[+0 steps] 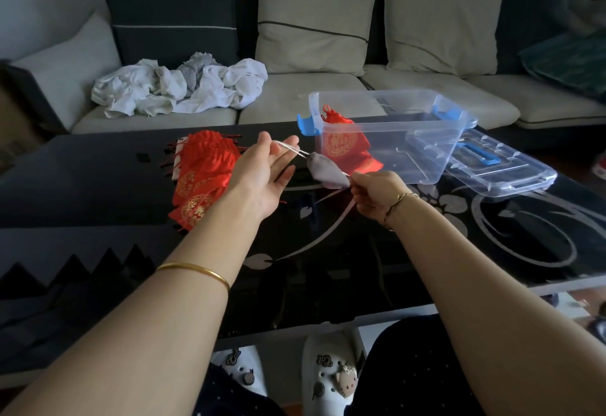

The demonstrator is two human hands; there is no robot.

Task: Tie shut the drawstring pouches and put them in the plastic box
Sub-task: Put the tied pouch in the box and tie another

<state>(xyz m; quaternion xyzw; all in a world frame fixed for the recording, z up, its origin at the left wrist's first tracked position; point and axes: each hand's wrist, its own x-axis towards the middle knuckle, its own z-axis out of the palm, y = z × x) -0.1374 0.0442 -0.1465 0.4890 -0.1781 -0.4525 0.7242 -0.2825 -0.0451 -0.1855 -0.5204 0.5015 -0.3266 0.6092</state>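
- Cinching the grey pouch [326,171], held above mid-bench [328,251], near the box [426,153].
- Left hand [269,166]: fingers straight, cord [292,148] lying across them. Right hand [377,192]: fingers pinching the other cord.
- Next, likely: knot the cords, then box it.

Cream sofa [295,94], black glass table [98,179]
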